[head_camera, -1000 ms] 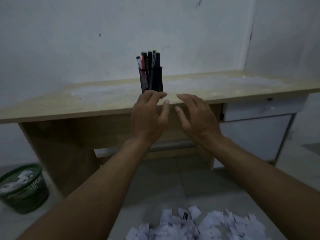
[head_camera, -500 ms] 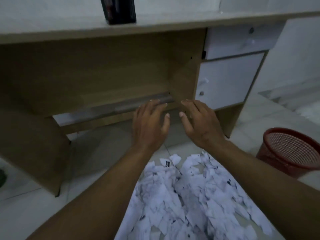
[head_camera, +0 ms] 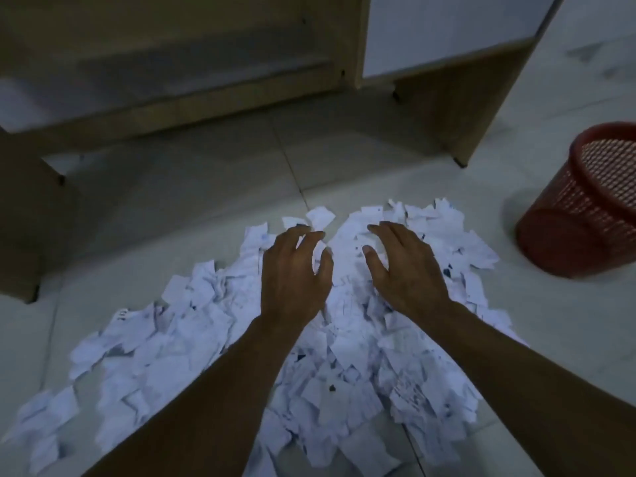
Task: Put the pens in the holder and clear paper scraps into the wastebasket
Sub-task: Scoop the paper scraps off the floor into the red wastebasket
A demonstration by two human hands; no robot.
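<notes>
Lying beneath both hands point(head_camera: 347, 266): paper scraps point(head_camera: 179, 342)

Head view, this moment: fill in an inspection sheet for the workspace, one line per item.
Surface: pale tiled floor, dim light.
Job's things: paper scraps in a wide heap on the floor; red mesh wastebasket upright to the right of the heap, apart from it; pens and holder not in view.
Clutter: nothing seen beyond the scraps.
Hands: left hand and right hand side by side over the far part of the heap, fingers spread, holding nothing; contact with the paper cannot be told.
Cables: nothing seen.
Surroundings: wooden desk with a white panel beyond the heap.
</notes>
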